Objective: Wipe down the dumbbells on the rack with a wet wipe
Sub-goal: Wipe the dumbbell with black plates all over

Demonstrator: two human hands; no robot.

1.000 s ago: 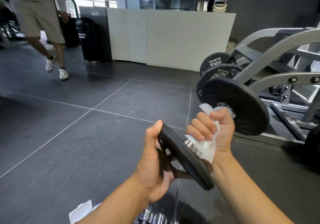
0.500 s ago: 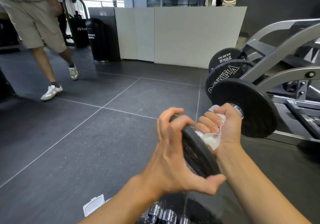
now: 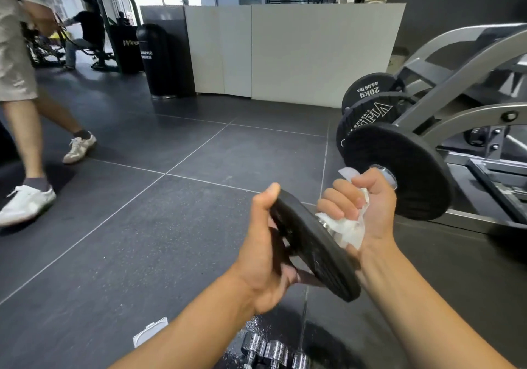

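I hold a black plate dumbbell (image 3: 399, 174) in the air in front of me, tilted, far plate up and right. My left hand (image 3: 265, 251) grips the near plate (image 3: 316, 251) at its rim, thumb on top. My right hand (image 3: 365, 200) is closed around the chrome handle with a white wet wipe (image 3: 348, 229) bunched between palm and bar. The handle is almost fully hidden by the hand and wipe.
Chrome dumbbells (image 3: 273, 351) lie below my arms, next to a white wipe-pack lid (image 3: 149, 333). A grey machine frame (image 3: 467, 106) with 20 kg plates (image 3: 368, 89) stands at the right. A person (image 3: 25, 129) walks at the left on the dark tiled floor.
My left hand shifted its hold on the near plate from over the top back to the rim. The right hand stayed wrapped on the handle. The person at left walked nearer.
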